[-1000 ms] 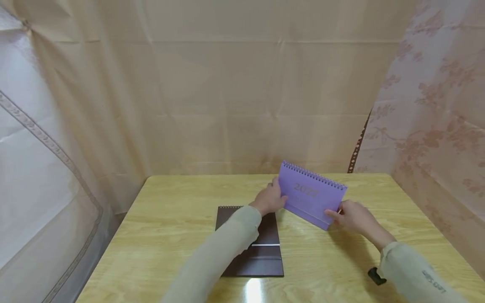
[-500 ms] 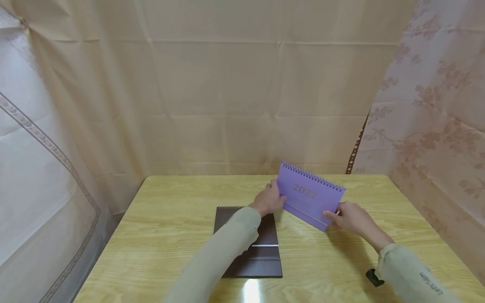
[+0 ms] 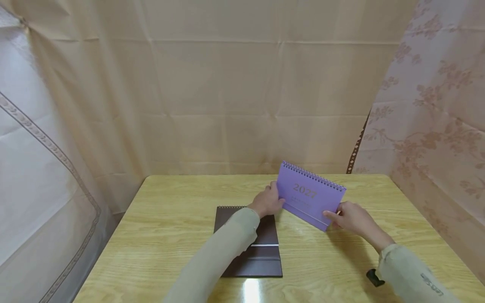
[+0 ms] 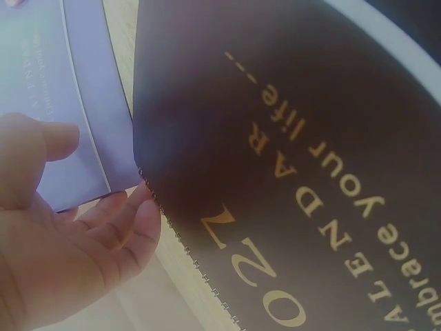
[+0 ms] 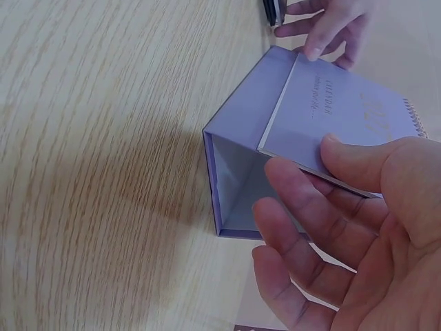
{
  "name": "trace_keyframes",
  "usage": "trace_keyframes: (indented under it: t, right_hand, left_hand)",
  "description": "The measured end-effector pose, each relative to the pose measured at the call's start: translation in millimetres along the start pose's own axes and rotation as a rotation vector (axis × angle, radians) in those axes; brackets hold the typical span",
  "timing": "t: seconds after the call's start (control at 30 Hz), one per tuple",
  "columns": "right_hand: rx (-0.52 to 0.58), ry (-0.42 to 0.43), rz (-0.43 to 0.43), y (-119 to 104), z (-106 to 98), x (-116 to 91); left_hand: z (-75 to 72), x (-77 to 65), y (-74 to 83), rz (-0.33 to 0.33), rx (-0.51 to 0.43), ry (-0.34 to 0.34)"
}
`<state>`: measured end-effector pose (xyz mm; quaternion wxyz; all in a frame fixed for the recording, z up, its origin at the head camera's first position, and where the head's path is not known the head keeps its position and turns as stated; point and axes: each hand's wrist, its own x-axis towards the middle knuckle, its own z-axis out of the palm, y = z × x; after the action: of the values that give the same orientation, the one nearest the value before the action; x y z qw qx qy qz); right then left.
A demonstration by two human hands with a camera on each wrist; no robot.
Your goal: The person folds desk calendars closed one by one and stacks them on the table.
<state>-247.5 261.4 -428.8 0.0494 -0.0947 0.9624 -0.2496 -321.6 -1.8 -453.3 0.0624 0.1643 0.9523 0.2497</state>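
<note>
A purple spiral-bound desk calendar [image 3: 308, 198] marked 2027 stands tilted at the table's right half, its ring edge sloping down to the right. My left hand [image 3: 267, 200] grips its left end, thumb on the front and fingers behind. At the lower right corner my right hand [image 3: 354, 216] pinches the calendar, with its thumb [image 5: 351, 160] on the cover. The right wrist view shows the hollow folded stand [image 5: 238, 179] from its open side. A dark brown desk calendar [image 3: 265, 256] lies flat, partly hidden under my left sleeve.
Both calendars are on a light wood-grain table [image 3: 170, 198]. Beige cloth [image 3: 227, 105] hangs behind its far edge, and floral cloth [image 3: 435, 126] hangs along the right. A small black object [image 3: 375, 277] shows beside my right cuff.
Both hands keep hold of the purple calendar, which has barely shifted. Its cover print, blurred a second ago, is sharp now. The dark brown calendar has stayed put.
</note>
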Motion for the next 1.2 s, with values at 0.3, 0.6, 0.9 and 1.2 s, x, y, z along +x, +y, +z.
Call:
trace_keyframes:
  t: [0.3, 0.6, 0.9, 1.2]
  right_hand:
    - [-0.003, 0.002, 0.0, 0.8, 0.8, -0.2]
    - [-0.012, 0.009, 0.005, 0.6, 1.1, -0.9]
    - [-0.018, 0.014, 0.002, 3.3, 3.0, -1.3]
    - [-0.097, 0.046, -0.007, 5.0, 4.9, -0.4]
  left_hand:
    - [2.4, 1.6, -2.2, -0.006, 0.001, -0.004]
    - [1.2, 0.6, -0.4, -0.026, 0.006, -0.028]
    - [0.7, -0.5, -0.3, -0.027, 0.021, -0.02]
    - [4.2, -1.3, 3.2, -0.109, 0.119, 0.02]
